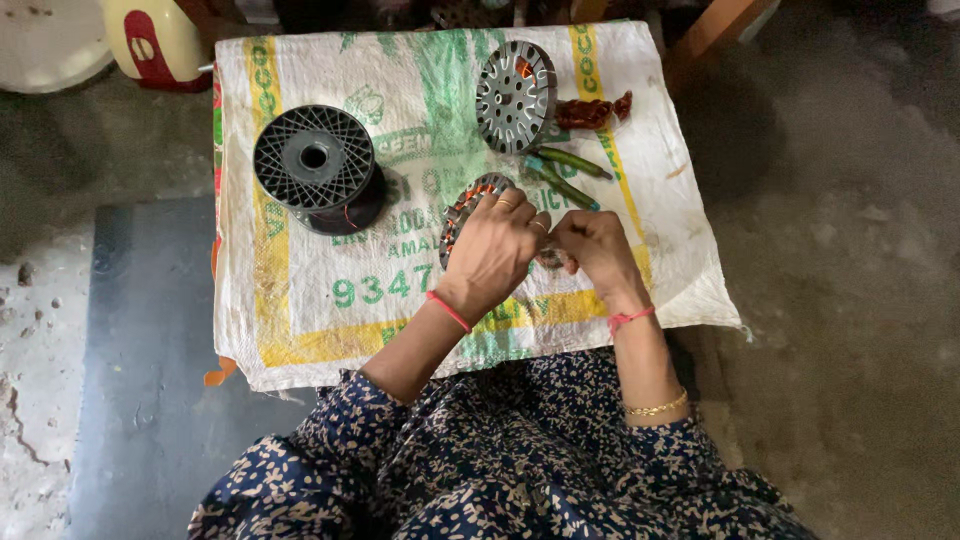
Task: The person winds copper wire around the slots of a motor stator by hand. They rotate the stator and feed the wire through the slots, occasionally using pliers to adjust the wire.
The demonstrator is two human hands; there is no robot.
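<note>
A white printed sack (330, 300) covered the counter. At ten o'clock on it stood a black wire spool (316, 165); at twelve o'clock a slotted metal stator disc (514, 96) leaned, with green tubes (567, 170) just below it. At the centre, the left hand (492, 250) curled over a second stator (466, 208), gripping it. The right hand (598, 250), at three o'clock and touching the left, pinched something too small to tell.
</note>
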